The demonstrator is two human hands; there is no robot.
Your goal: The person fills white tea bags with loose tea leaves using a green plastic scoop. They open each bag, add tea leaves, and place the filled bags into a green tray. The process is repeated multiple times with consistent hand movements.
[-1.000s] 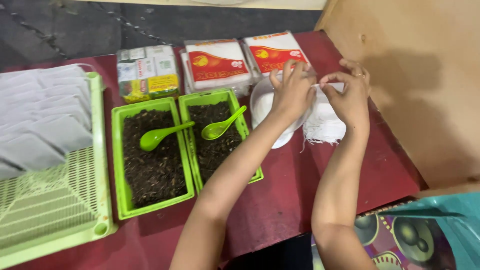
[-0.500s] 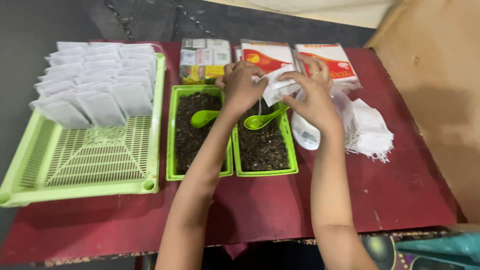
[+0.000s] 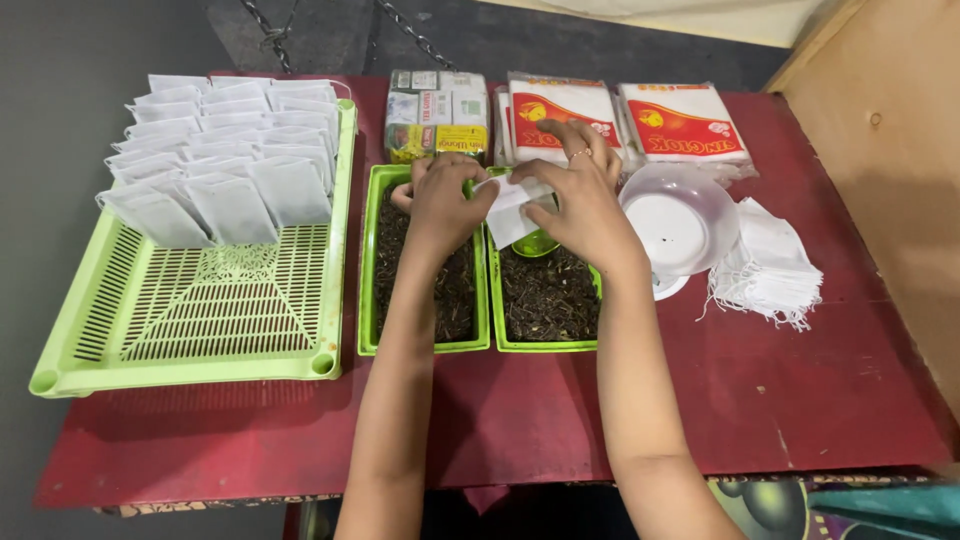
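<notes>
Head view: the left hand (image 3: 440,200) and right hand (image 3: 578,205) both pinch one small white paper sachet (image 3: 512,208) above two green plastic trays of dark loose tea (image 3: 545,295). Filled white sachets (image 3: 215,150) occupy the far half of the light-green slotted basket (image 3: 200,320); a stack of empty sachets (image 3: 765,265) remains on the red table (image 3: 820,400).

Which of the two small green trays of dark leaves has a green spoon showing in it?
The right-hand green tray, under the right hand: a green spoon peeks out below the white bag. The left tray shows none.
</notes>
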